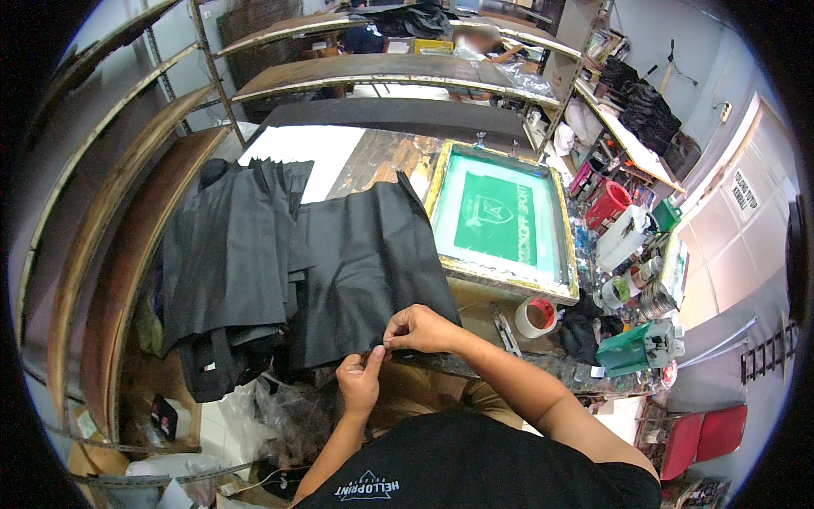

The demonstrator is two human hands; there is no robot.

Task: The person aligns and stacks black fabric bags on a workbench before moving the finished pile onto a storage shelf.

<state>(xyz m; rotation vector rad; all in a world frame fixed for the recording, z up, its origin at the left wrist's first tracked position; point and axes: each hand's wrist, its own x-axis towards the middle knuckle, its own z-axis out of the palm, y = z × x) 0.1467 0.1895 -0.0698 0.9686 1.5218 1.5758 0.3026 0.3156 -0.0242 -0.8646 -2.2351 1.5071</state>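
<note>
Black fabric piece (pixel 373 271) lies flat on the worktable (pixel 381 157), its near hem pinched by both hands: the left hand (pixel 360 377) and the right hand (pixel 421 329) meet close together at the edge, fingertips closed on the cloth. A heap of more black fabric (pixel 225 263) overlaps it on the left. Just right sits a wooden-framed green printing screen (pixel 500 220), with a roll of tape (pixel 536 316) near the right wrist.

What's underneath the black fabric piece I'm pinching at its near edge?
The black fabric piece lies on the worn wooden worktable, partly overlapping a black fabric stack. Both hands, left hand and right hand, pinch its edge. Anything beneath it is covered.
</note>
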